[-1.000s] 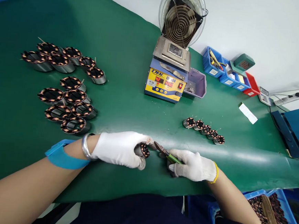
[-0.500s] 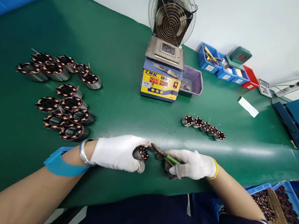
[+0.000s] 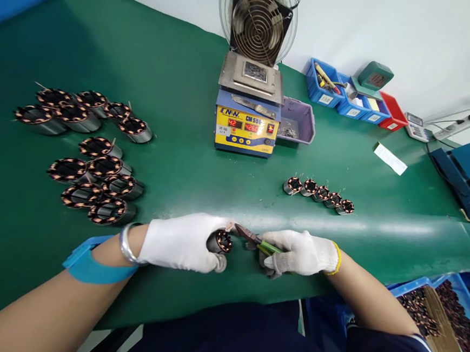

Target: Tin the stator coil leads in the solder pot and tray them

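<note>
In a white glove, my left hand (image 3: pixel 185 241) grips a small motor stator (image 3: pixel 220 242), its ring of copper windings facing right. My right hand (image 3: pixel 292 251), gloved too, is closed around green-handled cutting pliers (image 3: pixel 268 247). The pliers' jaws rest close to my left fingertips at the stator's upper edge; whether they touch a wire is too small to tell. A short row of stators (image 3: pixel 322 193) with thin wire ends sticking up stands beyond my right hand. To the left are several more stators (image 3: pixel 110 209) in two groups.
A yellow and blue solder pot (image 3: pixel 244 128) stands at the back, a fan (image 3: pixel 258 28) behind it and a purple bin (image 3: pixel 304 122) beside it. Small blue boxes (image 3: pixel 325 96), a red box (image 3: pixel 394 115) and a paper slip (image 3: pixel 390 159) lie right. Crates of parts (image 3: pixel 413 290) sit lower right.
The camera view has shifted slightly, so the bench items appear a little further left. Both hands keep nearly the same pose, with the stator and pliers still held close together.
</note>
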